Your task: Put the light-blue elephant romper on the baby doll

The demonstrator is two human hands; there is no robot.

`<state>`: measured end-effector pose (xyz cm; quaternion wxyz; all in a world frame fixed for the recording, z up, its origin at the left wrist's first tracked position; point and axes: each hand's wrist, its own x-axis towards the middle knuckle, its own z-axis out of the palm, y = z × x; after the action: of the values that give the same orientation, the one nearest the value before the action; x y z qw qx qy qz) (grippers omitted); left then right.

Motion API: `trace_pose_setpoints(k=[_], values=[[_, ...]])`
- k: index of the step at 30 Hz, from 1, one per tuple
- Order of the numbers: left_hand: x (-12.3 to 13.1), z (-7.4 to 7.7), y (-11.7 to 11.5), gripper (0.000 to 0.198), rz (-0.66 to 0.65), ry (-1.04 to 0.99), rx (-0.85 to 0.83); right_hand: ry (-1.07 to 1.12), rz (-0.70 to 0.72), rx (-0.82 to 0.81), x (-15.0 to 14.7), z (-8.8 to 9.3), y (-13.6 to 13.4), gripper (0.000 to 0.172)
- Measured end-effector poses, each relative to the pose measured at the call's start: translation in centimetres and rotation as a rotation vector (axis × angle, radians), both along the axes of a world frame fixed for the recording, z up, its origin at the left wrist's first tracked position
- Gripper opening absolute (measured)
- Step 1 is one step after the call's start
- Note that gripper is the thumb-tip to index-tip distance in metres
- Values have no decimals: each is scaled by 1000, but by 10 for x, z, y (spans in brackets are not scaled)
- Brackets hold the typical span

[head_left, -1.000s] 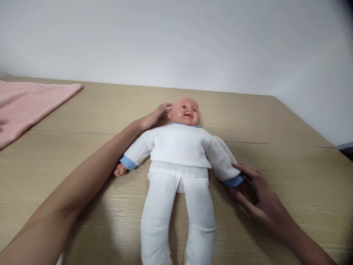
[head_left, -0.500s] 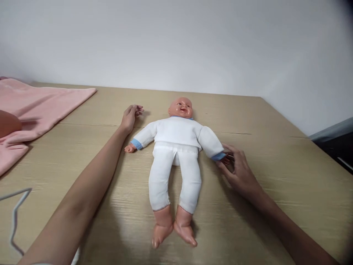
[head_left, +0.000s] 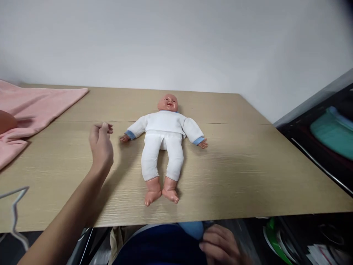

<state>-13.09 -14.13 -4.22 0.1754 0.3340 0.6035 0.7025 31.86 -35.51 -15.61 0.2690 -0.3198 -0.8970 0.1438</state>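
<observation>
A baby doll (head_left: 165, 123) in a white top and trousers with blue cuffs lies on its back on the wooden table (head_left: 234, 176), arms spread and feet towards me. My left hand (head_left: 102, 145) hovers left of the doll, apart from its arm, with the fingers curled in and nothing visible in them. Below the table's front edge, over my lap, is my right hand (head_left: 220, 244). Its fingers are bent and partly blurred, close beside a light blue piece (head_left: 192, 230). Whether that piece is in its grip is hidden.
A pink cloth (head_left: 46, 101) covers the table's left side, with a rounded skin-coloured object (head_left: 7, 121) on it. A white bent wire (head_left: 15, 209) stands at lower left. At right are a dark shelf with a teal item (head_left: 335, 132) and, lower, a green round object (head_left: 275, 239).
My right hand has left the doll's arm and dropped below the table edge. My left hand has drawn back, away from the doll. The view now takes in my lap.
</observation>
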Motion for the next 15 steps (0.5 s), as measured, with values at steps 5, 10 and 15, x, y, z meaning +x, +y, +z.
trace_pose_setpoints(k=[5, 10, 15], values=[[62, 15, -129, 8, -374, 180, 224, -67, -242, -90, -2, -42, 5, 78], [80, -14, -193, 33, -868, 490, 293, 12, -294, -43, -11, -59, -1, 59], [80, -22, -207, 47, -971, 652, 257, 325, -211, 120, -15, -27, -2, 34]])
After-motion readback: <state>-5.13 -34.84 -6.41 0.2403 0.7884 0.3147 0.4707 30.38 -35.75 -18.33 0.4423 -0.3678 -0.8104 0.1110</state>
